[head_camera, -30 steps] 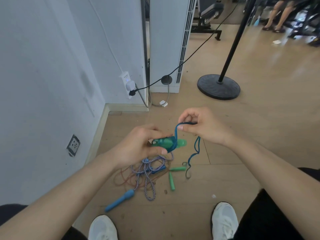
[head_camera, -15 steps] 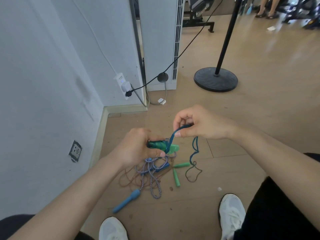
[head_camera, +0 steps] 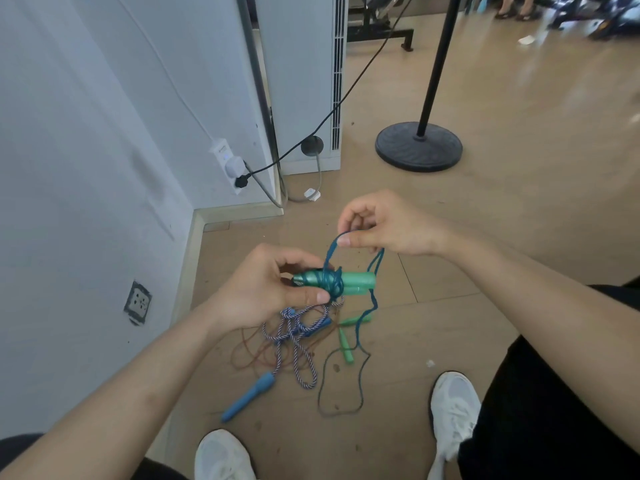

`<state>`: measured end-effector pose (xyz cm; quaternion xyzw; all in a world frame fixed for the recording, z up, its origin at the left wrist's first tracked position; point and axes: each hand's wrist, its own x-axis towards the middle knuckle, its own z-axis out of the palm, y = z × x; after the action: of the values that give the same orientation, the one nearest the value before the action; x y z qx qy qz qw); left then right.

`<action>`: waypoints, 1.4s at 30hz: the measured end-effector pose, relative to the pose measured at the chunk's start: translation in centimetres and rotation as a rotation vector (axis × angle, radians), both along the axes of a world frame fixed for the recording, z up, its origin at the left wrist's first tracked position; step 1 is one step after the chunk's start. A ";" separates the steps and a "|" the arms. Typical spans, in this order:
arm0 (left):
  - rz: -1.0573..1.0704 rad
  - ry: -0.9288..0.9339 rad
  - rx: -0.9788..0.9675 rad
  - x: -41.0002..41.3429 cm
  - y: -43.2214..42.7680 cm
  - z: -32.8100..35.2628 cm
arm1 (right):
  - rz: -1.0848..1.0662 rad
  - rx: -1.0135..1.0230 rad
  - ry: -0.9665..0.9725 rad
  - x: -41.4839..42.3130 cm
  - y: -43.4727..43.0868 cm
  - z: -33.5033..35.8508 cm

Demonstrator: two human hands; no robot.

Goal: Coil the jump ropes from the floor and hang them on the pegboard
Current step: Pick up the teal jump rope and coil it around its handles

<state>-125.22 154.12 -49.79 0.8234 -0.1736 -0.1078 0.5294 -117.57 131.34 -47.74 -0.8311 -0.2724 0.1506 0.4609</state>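
Observation:
My left hand (head_camera: 266,289) grips a pair of green jump-rope handles (head_camera: 356,280) held side by side, with teal cord wound around their middle. My right hand (head_camera: 384,225) pinches that teal cord (head_camera: 330,249) above the handles; the rest of the cord hangs to the floor in a loose loop (head_camera: 360,379). Below my hands, a blue-and-white braided rope (head_camera: 294,344) with blue handles (head_camera: 249,396) lies tangled on the floor with a thin brown cord (head_camera: 247,358) and two small green handles (head_camera: 346,344). No pegboard is in view.
A white wall (head_camera: 86,168) with sockets runs on the left, meeting a corner ahead. A white floor unit (head_camera: 304,81), a plugged-in black cable (head_camera: 311,133) and a black stand with a round base (head_camera: 419,145) stand beyond. My white shoes (head_camera: 453,407) flank the ropes.
My right hand has lifted the teal cord higher above the handles, after bringing it down close to them. More cord now wraps the green handles. The view has shifted slightly.

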 end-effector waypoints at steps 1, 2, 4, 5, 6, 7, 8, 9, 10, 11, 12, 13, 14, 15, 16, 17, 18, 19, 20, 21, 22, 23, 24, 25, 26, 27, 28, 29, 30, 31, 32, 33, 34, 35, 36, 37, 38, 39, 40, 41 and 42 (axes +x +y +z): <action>0.021 0.017 -0.039 0.0 0.1 0.1 | -0.007 0.010 0.002 0.1 -0.2 0.1; 0.041 0.036 -0.092 0.0 0.1 0.2 | -0.013 0.024 0.005 0.3 -0.4 0.2; 0.078 0.094 -0.264 0.1 0.1 0.1 | -0.028 0.076 0.029 0.7 -0.7 0.3; 0.095 0.136 -0.377 0.1 0.1 0.0 | -0.042 0.103 0.048 0.9 -0.9 0.3; 0.110 0.184 -0.493 0.2 0.2 -0.1 | -0.061 0.121 0.066 1.1 -1.1 0.3; 0.127 0.234 -0.601 0.3 0.2 0.0 | -0.083 0.128 0.078 1.3 -1.3 0.3; 0.152 0.274 -0.691 0.5 0.4 0.1 | -0.107 0.122 0.081 1.5 -1.5 0.3; 0.188 0.304 -0.760 0.6 0.4 0.3 | -0.129 0.109 0.075 1.6 -1.8 0.3; 0.228 0.324 -0.813 0.7 0.6 0.6 | -0.146 0.096 0.067 1.7 -2.0 0.4; 0.271 0.341 -0.856 0.8 0.6 0.7 | -0.157 0.087 0.060 1.7 -2.1 0.4; 0.322 0.355 -0.891 0.8 0.7 0.9 | -0.163 0.078 0.058 1.7 -2.2 0.4; 0.376 0.366 -0.920 0.8 0.7 1.0 | -0.165 0.066 0.057 1.7 -2.2 0.4; 0.429 0.371 -0.939 0.9 0.7 0.9 | -0.165 0.048 0.056 1.6 -2.1 0.3; 0.477 0.370 -0.949 1.0 0.7 0.9 | -0.160 0.026 0.051 1.5 -2.0 0.3; 0.519 0.365 -0.950 1.1 0.7 0.9 | -0.149 0.001 0.042 1.3 -1.9 0.2; 0.557 0.356 -0.939 1.2 0.8 0.8 | -0.132 -0.024 0.034 1.2 -1.8 0.1; 0.592 0.344 -0.918 1.2 0.9 0.8 | -0.107 -0.046 0.031 1.0 -1.7 0.2; 0.628 0.331 -0.890 1.3 1.0 0.8 | -0.075 -0.064 0.039 0.7 -1.5 0.2; 0.667 0.315 -0.863 1.4 1.2 0.7 | -0.035 -0.079 0.058 0.4 -1.4 0.2; 0.711 0.293 -0.834 1.5 1.3 0.6 | 0.013 -0.094 0.084 0.0 -1.2 0.3; 0.758 0.263 -0.794 1.7 1.4 0.5 | 0.069 -0.112 0.110 -0.4 -0.9 0.3; 0.808 0.226 -0.729 2.0 1.7 0.2 | 0.127 -0.134 0.130 -0.8 -0.7 0.3; 0.855 0.189 -0.645 2.2 2.0 -0.1 | 0.184 -0.156 0.143 -1.2 -0.5 0.3; 0.893 0.158 -0.556 2.4 2.3 -0.3 | 0.237 -0.177 0.153 -1.6 -0.3 0.4; 0.918 0.137 -0.479 2.4 2.5 -0.5 | 0.280 -0.191 0.160 -1.9 -0.2 0.6; 0.928 0.123 -0.419 2.4 2.6 -0.5 | 0.305 -0.195 0.165 -2.2 -0.1 0.8; 0.927 0.103 -0.370 2.4 2.7 -0.4 | 0.315 -0.189 0.165 -2.4 0.0 1.2; 0.917 0.067 -0.315 2.4 2.6 -0.3 | 0.316 -0.178 0.157 -2.5 0.0 1.5; 0.904 0.014 -0.249 2.2 2.4 -0.2 | 0.313 -0.165 0.144 -2.7 0.1 1.9; 0.889 -0.051 -0.176 2.1 2.2 -0.1 | 0.307 -0.152 0.134 -2.8 0.1 2.3; 0.871 -0.116 -0.111 1.9 2.0 -0.1 | 0.297 -0.138 0.128 -2.8 0.1 2.6; 0.849 -0.170 -0.064 1.7 1.7 0.0 | 0.283 -0.122 0.126 -2.8 0.0 2.7; 0.822 -0.206 -0.027 1.6 1.6 0.1 | 0.268 -0.104 0.125 -2.8 0.0 2.8; 0.790 -0.229 0.006 1.6 1.5 0.0 | 0.249 -0.086 0.122 -2.7 0.0 2.8; 0.753 -0.240 0.042 1.6 1.5 0.0 | 0.223 -0.063 0.117 -2.6 0.0 2.7; 0.705 -0.246 0.087 1.6 1.6 -0.2 | 0.185 -0.033 0.106 -2.4 0.0 2.5; 0.643 -0.252 0.134 1.6 1.7 -0.3 | 0.137 0.000 0.092 -2.3 0.1 2.4; 0.568 -0.258 0.172 1.5 1.7 -0.5 | 0.086 0.031 0.073 -2.1 0.2 2.2; 0.493 -0.265 0.195 1.4 1.7 -0.7 | 0.043 0.052 0.053 -1.9 0.2 2.1; 0.431 -0.271 0.208 1.4 1.6 -0.8 | 0.010 0.062 0.035 -1.7 0.3 1.9; 0.381 -0.273 0.221 1.3 1.5 -1.0 | -0.010 0.067 0.020 -1.6 0.4 1.8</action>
<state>-123.94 155.65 -50.81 0.9009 -0.0725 0.0880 0.4187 -119.18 131.70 -45.91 -0.8148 -0.2687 0.1474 0.4921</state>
